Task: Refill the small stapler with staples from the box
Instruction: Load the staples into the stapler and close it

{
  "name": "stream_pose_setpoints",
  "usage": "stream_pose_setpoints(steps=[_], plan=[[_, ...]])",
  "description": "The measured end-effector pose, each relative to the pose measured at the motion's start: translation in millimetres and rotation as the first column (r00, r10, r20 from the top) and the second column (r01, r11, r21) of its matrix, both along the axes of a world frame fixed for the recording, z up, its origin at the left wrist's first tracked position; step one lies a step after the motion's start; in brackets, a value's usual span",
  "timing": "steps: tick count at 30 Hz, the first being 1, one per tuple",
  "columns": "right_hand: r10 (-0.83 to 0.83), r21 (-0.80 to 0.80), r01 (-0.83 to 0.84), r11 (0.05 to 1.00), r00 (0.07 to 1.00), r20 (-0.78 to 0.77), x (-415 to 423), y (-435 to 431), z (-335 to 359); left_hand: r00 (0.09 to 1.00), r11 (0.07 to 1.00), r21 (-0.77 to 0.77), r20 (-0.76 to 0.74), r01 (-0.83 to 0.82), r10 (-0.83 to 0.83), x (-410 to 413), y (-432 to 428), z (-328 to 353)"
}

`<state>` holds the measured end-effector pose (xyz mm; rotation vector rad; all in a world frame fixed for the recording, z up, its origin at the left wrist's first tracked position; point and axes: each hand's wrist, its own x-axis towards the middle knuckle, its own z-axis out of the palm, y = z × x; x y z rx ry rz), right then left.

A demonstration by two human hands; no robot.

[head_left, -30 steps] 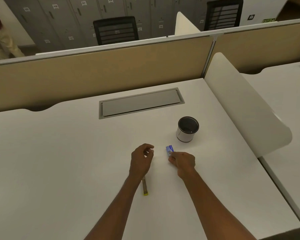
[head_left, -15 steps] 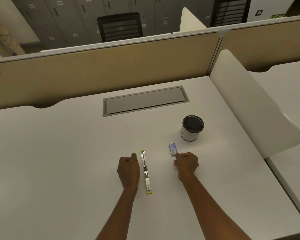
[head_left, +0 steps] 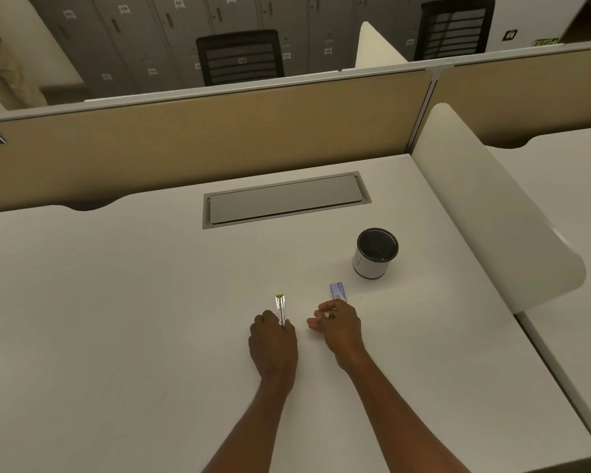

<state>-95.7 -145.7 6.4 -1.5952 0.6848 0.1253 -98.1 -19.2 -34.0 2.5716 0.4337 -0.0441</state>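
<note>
Now: stapler gripped at its near end

Opened out, the stapler [head_left: 280, 307] points its yellow tip to 12 o'clock on the white desk [head_left: 116, 302]. The left hand [head_left: 273, 343] grips its near end. At its 3 o'clock lies the staple box [head_left: 337, 291]. The right hand [head_left: 338, 324] is just at the box's 6 o'clock, fingers curled; whether they pinch anything cannot be told. A cup [head_left: 376, 252] stands at 2 o'clock.

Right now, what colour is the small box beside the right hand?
The staple box is blue-purple, paler at one end; the head view shows it.
</note>
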Motion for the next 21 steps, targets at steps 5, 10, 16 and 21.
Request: stream_pose_setpoints(steps=[5, 10, 16, 21], plan=[[0.04, -0.051, -0.04, 0.998, 0.999, 0.006, -4, -1, 3, 0.998, 0.999, 0.011, 0.024, 0.05, -0.051, -2, 13, -3], [0.129, -0.145, -0.116, 0.983, 0.988, 0.083, -7, -4, 15, 0.99, 0.978, -0.18, 0.113, 0.106, -0.087, -9, 30, 7], [0.229, -0.25, -0.176, 0.952, 0.952, 0.202, -4, -6, 35, 0.963, 0.871, -0.423, 0.202, 0.251, -0.179, -1, 51, 25], [0.324, -0.342, -0.21, 0.916, 0.89, 0.322, 0, -15, 62, 0.957, 0.789, -0.544, 0.2, 0.286, -0.209, 8, 55, 56]])
